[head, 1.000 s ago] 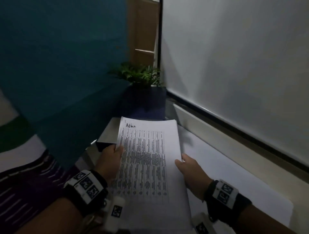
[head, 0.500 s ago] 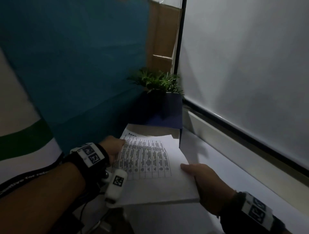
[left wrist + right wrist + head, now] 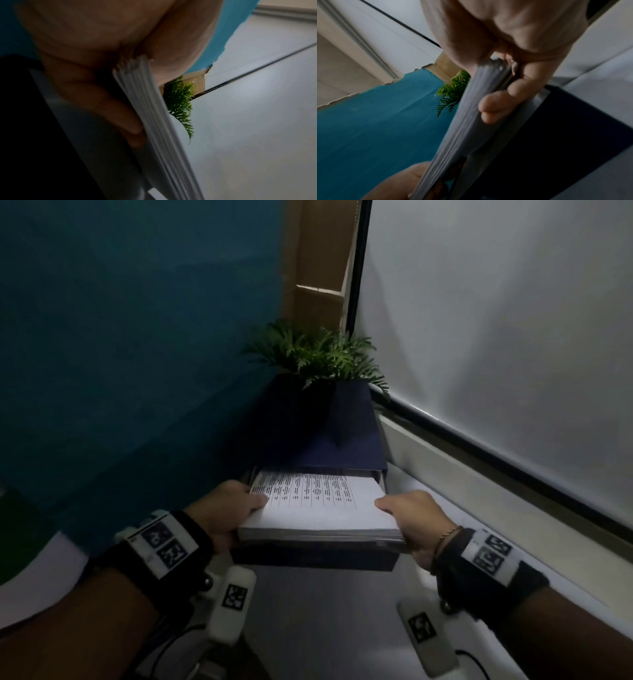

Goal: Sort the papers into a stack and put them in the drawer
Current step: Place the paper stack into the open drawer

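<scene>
One paper stack [image 3: 322, 510], one drawer [image 3: 315, 558], one plant [image 3: 318, 354] — and two hands [image 3: 229, 508].

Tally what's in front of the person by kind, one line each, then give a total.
Paper stack: 1, gripped at its sides by the left hand and right hand
Dark drawer, pulled open under the stack: 1
Potted green plant: 1
Dark drawer box under the plant: 1
Total: 4

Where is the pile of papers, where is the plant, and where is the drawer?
pile of papers [image 3: 322, 508]: head view, on the printed top sheet.
plant [image 3: 318, 354]: head view, on the green leaves.
drawer [image 3: 315, 558]: head view, on its dark front wall below the papers.
</scene>
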